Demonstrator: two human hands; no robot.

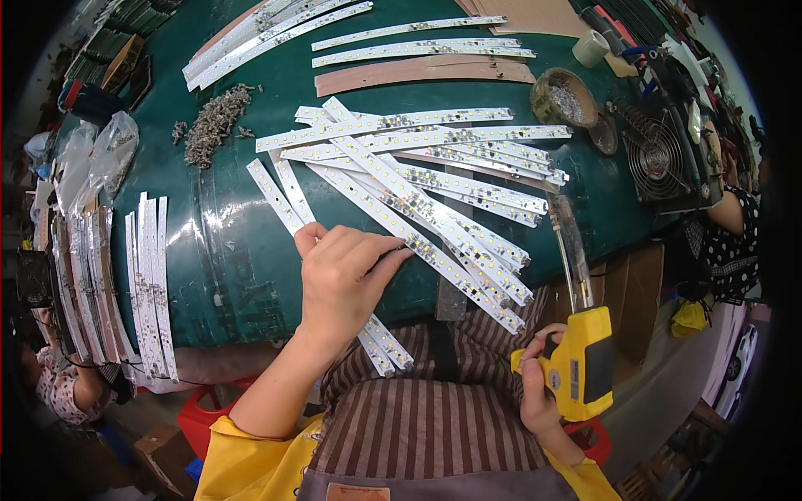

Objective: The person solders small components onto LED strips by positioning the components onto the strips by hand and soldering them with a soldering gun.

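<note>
We're gripping yellow tool (pixel 585 367) in right hand (pixel 539 399) — left hand (pixel 338 271) pinching at strips (pixel 404 197) on desk (pixel 217 280) — can't tell if grasping one.

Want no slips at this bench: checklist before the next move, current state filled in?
1. Yellow gun-shaped tool gripped in right hand: ok.
2. Tool's tip apart from left hand: ok.
3. Tip clear of the central LED strips: cannot tell; it is close to some strip ends.
4. Those strips laid straight: not ok, they cross in a loose heap.
5. Something pinched between left thumb and forefinger: cannot tell.
6. Fan running: cannot tell.
</note>
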